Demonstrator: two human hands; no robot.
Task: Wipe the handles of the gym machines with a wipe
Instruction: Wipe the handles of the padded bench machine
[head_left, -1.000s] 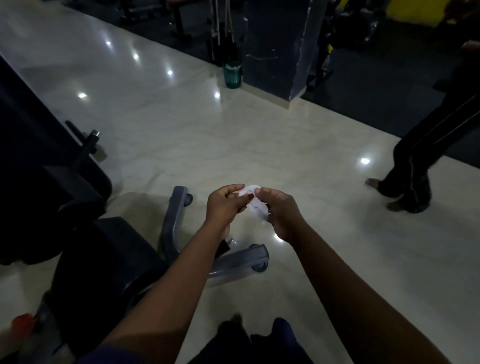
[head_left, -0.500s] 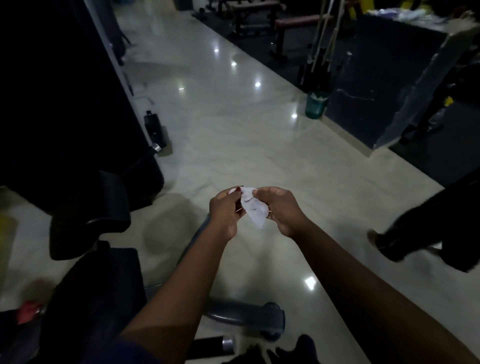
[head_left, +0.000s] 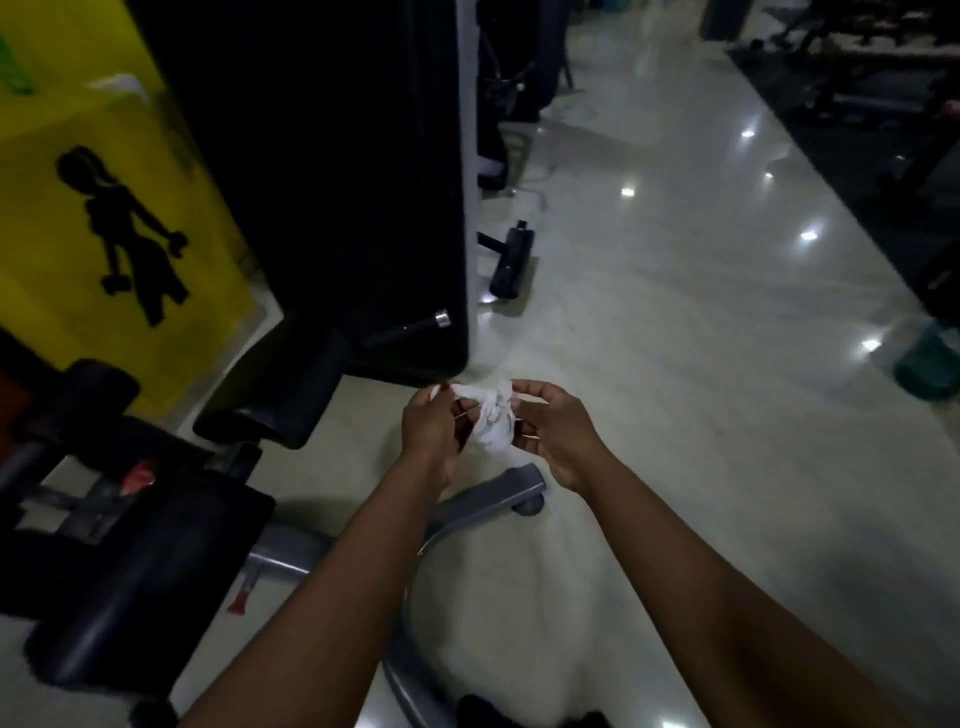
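Wipe (head_left: 491, 423) appeared light, soft and limp; left hand (head_left: 434, 434) and right hand (head_left: 558, 436) each pinched an edge; any fold would likely serve.

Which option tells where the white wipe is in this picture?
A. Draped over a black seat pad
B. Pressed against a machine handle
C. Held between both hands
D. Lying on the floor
C: the left hand and the right hand both pinch the crumpled wipe, which hangs in the air between them.
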